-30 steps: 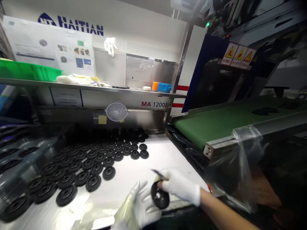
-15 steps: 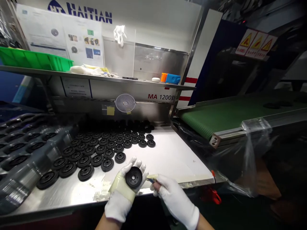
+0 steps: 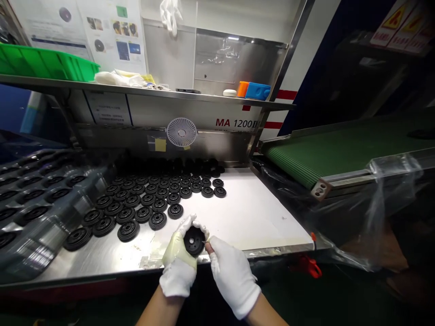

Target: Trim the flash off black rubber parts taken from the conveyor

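Note:
My left hand point(image 3: 180, 262), in a white glove with yellowish tape across the palm, is closed around a black round plastic disc point(image 3: 194, 240) held upright at the front edge of the steel table point(image 3: 102, 260). My right hand point(image 3: 231, 278), also gloved in white, is pinched on a small tool whose tip touches the disc's right rim; the tool itself is mostly hidden by the fingers. Several rows of identical black discs point(image 3: 152, 199) lie flat on the table just beyond my hands.
A grey tray with more discs point(image 3: 37, 203) sits at the left. A green conveyor belt point(image 3: 340, 154) runs off to the right, with clear plastic sheet point(image 3: 384, 194) hanging from its end. Above the table, a shelf point(image 3: 152, 93) carries a green bin point(image 3: 44, 63), with a small fan point(image 3: 181, 132) below it.
The disc passed from my right hand to my left. Both hands drew close together, and the right hand's tool now touches the disc. The view tilted down.

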`<state>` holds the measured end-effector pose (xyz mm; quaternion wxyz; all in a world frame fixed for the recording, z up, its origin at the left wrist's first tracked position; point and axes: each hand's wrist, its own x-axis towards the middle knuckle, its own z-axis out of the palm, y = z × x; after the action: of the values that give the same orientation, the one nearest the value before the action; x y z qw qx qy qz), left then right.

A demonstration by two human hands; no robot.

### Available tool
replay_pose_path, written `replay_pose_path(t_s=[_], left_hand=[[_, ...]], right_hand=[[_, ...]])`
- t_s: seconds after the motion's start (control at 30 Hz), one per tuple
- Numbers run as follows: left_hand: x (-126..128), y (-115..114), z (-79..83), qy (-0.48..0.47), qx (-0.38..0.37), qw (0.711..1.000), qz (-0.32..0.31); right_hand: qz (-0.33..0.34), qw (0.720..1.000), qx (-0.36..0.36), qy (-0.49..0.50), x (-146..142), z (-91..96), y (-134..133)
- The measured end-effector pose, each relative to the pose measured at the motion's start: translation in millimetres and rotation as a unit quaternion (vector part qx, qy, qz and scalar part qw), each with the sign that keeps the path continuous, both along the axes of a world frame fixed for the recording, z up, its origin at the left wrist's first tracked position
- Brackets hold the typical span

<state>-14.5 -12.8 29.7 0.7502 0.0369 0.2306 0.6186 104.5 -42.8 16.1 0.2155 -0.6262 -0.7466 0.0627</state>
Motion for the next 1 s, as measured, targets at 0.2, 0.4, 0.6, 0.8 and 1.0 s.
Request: replay_pose_path(t_s=[0.2, 0.4, 0.6, 0.8, 1.0], left_hand=[[8.9, 13.6, 0.7, -0.019, 0.001, 1.000, 0.021], [0.3, 5.6, -7.5, 0.052, 0.027, 0.997, -0.056], [2.2, 10.7, -0.7, -0.014, -0.004, 1.000, -0.015], [5.5, 13.8, -0.5, -0.038, -0.002, 0.999, 0.015], [-1.7, 8.8, -2.9, 0.070, 0.006, 0.997, -0.023]], right_hand=[[-0.005, 1.000, -0.014, 0.014, -9.7, -4.6, -9.2], [0.006, 1.000, -0.021, 0.021, -1.6, -4.0, -5.1], [-0.026, 0.999, -0.024, 0.032, -3.5, -7.4, -4.7], [-0.009, 0.999, 0.025, 0.033, -20.6, -12.7, -14.1], [-0.005, 0.999, 0.017, 0.039, -15.6, -13.4, -9.4]])
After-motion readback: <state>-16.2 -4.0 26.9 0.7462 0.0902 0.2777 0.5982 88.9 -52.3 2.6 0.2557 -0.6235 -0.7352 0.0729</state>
